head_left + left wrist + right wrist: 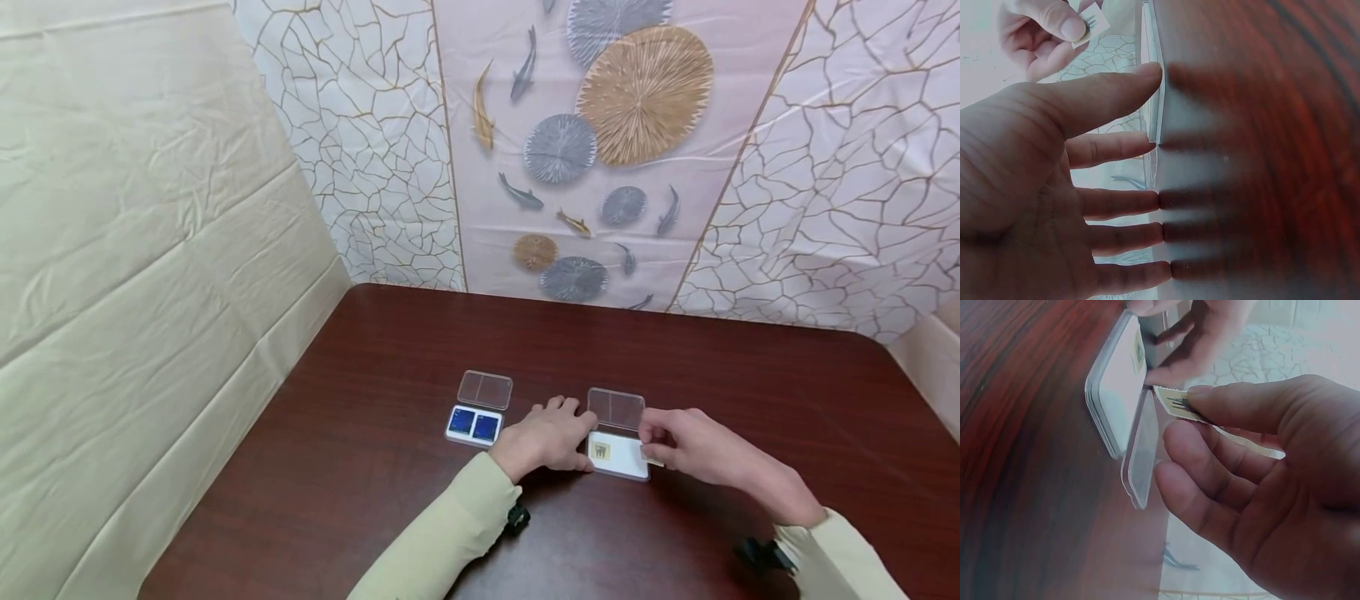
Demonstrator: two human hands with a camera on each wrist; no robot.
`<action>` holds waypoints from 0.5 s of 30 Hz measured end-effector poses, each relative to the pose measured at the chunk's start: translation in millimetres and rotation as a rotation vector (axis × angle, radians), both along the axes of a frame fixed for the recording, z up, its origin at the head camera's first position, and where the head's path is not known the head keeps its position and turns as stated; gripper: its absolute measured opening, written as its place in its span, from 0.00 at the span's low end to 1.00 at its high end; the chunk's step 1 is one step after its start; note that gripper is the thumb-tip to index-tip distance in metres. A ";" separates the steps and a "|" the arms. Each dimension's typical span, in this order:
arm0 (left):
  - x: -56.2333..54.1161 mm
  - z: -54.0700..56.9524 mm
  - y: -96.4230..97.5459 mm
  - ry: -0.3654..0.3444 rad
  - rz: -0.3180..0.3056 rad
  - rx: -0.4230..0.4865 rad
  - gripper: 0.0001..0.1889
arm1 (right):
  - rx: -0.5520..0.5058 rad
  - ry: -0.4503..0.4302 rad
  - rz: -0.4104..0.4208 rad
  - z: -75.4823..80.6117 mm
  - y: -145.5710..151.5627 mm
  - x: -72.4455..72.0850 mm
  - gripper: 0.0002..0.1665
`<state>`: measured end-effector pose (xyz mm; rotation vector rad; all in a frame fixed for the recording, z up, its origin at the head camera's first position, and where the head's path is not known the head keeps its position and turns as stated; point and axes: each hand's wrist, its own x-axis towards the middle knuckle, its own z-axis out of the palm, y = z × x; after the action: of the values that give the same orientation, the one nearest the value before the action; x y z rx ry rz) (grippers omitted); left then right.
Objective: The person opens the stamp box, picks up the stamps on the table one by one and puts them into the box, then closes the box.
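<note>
My right hand (697, 446) pinches a small cream postage stamp (1179, 404) with toothed edges and a dark print between thumb and fingers. A pale strip (1250, 444) also shows between its fingers and palm. The hand is at the right end of a flat case (619, 467) with a white inside, whose clear lid (617, 408) lies folded back. A similar stamp (601, 451) lies at the left of the white inside. With fingers spread, my left hand (547, 435) rests on the table, its thumb and index finger at the case's left edge.
To the left, a second case (476, 439) lies with its clear lid (485, 390) back, holding two dark blue squares (486, 427). Both cases lie on a dark red wooden table (375, 358). Patterned cloth (390, 150) hangs behind it and pale cloth on the left.
</note>
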<state>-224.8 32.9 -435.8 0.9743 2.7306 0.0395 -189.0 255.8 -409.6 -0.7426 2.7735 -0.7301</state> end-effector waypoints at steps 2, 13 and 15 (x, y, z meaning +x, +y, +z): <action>-0.3 -0.3 0.4 0.001 0.002 -0.005 0.24 | -0.006 -0.018 0.005 -2.2 -3.1 -2.0 0.12; -0.5 0.4 0.8 -0.001 0.008 -0.016 0.24 | -0.007 -0.075 0.004 -13.2 -12.6 -10.3 0.11; -0.4 0.3 0.4 0.000 0.008 -0.015 0.24 | -0.003 -0.086 0.002 -15.2 -14.0 -11.9 0.10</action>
<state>-225.2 33.3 -435.5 0.9591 2.7313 0.0204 -200.9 241.9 -424.8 -0.6970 2.6955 -0.7471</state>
